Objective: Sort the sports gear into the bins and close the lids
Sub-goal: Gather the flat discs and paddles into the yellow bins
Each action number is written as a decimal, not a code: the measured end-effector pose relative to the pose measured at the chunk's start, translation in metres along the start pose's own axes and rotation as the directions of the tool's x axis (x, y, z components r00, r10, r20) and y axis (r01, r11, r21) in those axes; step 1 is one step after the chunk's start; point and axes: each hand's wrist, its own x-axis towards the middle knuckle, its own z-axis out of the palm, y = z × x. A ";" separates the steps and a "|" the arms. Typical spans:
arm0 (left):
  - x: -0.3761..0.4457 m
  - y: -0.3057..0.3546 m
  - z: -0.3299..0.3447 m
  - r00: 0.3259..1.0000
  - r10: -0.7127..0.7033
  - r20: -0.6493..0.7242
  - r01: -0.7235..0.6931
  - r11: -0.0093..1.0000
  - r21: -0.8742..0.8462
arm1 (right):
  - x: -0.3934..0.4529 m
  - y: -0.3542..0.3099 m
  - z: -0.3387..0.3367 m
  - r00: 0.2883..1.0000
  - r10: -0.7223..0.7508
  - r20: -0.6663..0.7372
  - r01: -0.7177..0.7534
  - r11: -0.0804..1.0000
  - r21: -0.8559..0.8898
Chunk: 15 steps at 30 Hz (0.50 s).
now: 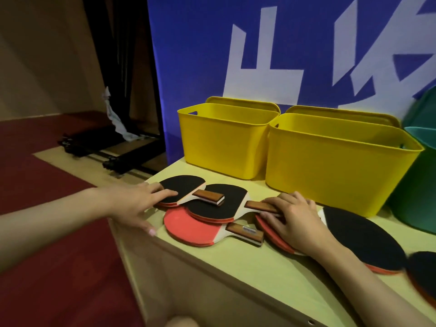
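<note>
Several table tennis paddles lie in an overlapping row on the pale table (247, 274). My left hand (136, 204) rests with spread fingers on the leftmost black-faced paddle (181, 186), thumb at the table edge. My right hand (295, 220) curls its fingers round the wooden handle (258, 206) of the middle black paddle (217, 204), over a red-edged paddle. A red-faced paddle (191, 226) lies underneath in front. A larger black paddle (363, 237) lies to the right. Two open yellow bins (224, 147) (335, 166) stand behind, lids (243, 102) propped up at the back.
A teal bin (415, 192) stands at the right edge, partly cut off. A blue banner with white shapes (259, 55) rises behind the bins. Left of the table the floor drops to red mat (47, 220) with a black metal frame (111, 152).
</note>
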 end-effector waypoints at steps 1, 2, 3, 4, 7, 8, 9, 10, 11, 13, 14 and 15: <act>0.003 -0.002 0.004 1.000 0.009 0.000 -0.009 1.000 -0.003 | -0.001 0.001 0.000 1.000 0.000 -0.002 0.000 1.000 0.008; 0.005 -0.003 0.007 1.000 0.019 -0.006 -0.019 1.000 -0.008 | -0.001 0.001 0.001 1.000 -0.002 -0.004 0.002 1.000 0.011; 0.007 -0.005 0.009 0.999 0.031 -0.017 -0.031 0.999 -0.009 | -0.001 0.001 0.002 1.000 0.000 -0.005 0.000 1.000 0.013; 0.009 -0.007 0.012 0.999 0.040 -0.028 -0.041 0.999 -0.005 | -0.001 0.002 0.002 1.000 0.002 -0.008 -0.002 1.000 0.011; 0.009 -0.010 0.018 0.998 0.047 -0.040 -0.046 0.999 0.008 | -0.002 0.001 0.002 1.000 -0.008 -0.029 0.008 1.000 -0.005; 0.008 -0.010 0.019 0.998 0.047 -0.035 -0.047 0.999 0.017 | -0.003 -0.001 0.000 0.999 -0.011 -0.047 0.010 1.000 -0.014; 0.008 -0.011 0.018 0.999 0.047 -0.026 -0.046 0.999 0.026 | -0.004 -0.005 -0.003 0.997 -0.014 -0.072 0.012 1.000 -0.028; 0.006 -0.011 0.017 0.999 0.043 -0.020 -0.043 0.999 0.032 | -0.003 -0.011 -0.007 0.995 -0.021 -0.100 0.017 0.999 -0.041; 0.005 -0.014 0.016 1.000 0.029 -0.010 -0.028 0.999 0.039 | -0.001 -0.021 -0.011 0.992 -0.032 -0.124 0.026 0.998 -0.053; 0.003 -0.024 0.010 1.000 -0.028 0.012 0.028 0.999 0.043 | 0.010 -0.046 -0.019 0.988 -0.068 -0.135 0.060 0.996 -0.058; 0.003 -0.032 0.007 0.998 -0.056 0.020 0.055 0.998 0.035 | 0.018 -0.060 -0.020 0.990 -0.083 -0.111 0.077 0.995 -0.057; 0.002 -0.039 0.004 0.996 -0.080 0.030 0.079 0.997 0.025 | 0.028 -0.074 -0.018 0.993 -0.096 -0.069 0.092 0.994 -0.066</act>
